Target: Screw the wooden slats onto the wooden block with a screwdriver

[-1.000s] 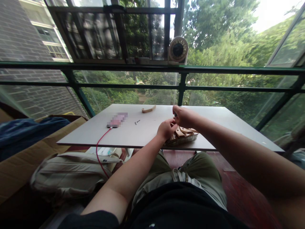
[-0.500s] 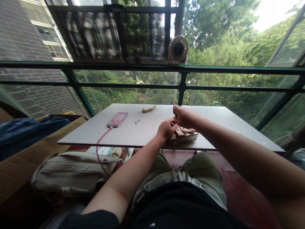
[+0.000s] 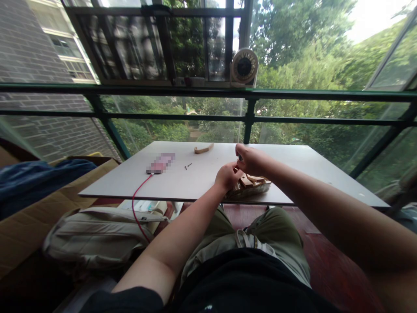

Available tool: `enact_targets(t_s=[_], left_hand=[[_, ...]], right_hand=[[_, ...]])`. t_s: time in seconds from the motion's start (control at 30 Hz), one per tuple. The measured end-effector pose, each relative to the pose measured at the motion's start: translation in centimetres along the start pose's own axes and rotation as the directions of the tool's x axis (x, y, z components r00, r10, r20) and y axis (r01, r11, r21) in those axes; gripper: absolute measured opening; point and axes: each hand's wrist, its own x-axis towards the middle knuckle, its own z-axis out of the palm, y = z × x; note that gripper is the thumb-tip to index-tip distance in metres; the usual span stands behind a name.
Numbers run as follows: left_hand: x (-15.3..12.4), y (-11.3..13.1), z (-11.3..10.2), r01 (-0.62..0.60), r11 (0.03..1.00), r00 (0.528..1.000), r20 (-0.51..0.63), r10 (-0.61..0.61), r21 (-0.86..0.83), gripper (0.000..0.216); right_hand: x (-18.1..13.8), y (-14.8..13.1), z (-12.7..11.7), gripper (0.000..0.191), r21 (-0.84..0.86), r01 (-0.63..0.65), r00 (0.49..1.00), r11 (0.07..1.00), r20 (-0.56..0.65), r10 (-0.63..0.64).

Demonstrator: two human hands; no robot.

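My right hand (image 3: 249,158) is closed in a fist round a thin tool with a dark green handle (image 3: 240,157), of which only a sliver shows; its tip is hidden. Just below and left of it, my left hand (image 3: 227,176) has its fingers pinched together, touching the right fingers. It grips a light wooden piece (image 3: 246,181) with a dark hole, largely covered by the hand. More wooden pieces (image 3: 256,178) lie beside it in a shallow, see-through-looking tray (image 3: 257,190) at the table's front edge.
On the white table (image 3: 117,187) lie a curved wooden piece (image 3: 203,149), small dark screws (image 3: 188,166) and a blurred-out phone (image 3: 160,164) on a red cable (image 3: 134,204). A backpack (image 3: 94,237) and a cardboard box (image 3: 65,191) stand left. A fan (image 3: 244,66) sits on the rail behind.
My right hand has turned slightly and shifted a touch to the left at the wrist. My left hand and the things on the table stay in place.
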Motion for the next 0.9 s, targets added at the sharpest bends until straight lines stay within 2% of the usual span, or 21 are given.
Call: enact_targets(t_s=[0.9], left_hand=[[0.04, -0.17, 0.06, 0.004, 1.0, 1.0, 0.009, -0.004, 0.011, 0.016]], right_hand=[[-0.08, -0.12, 0.39, 0.028, 0.024, 0.022, 0.998, 0.999, -0.056, -0.021]])
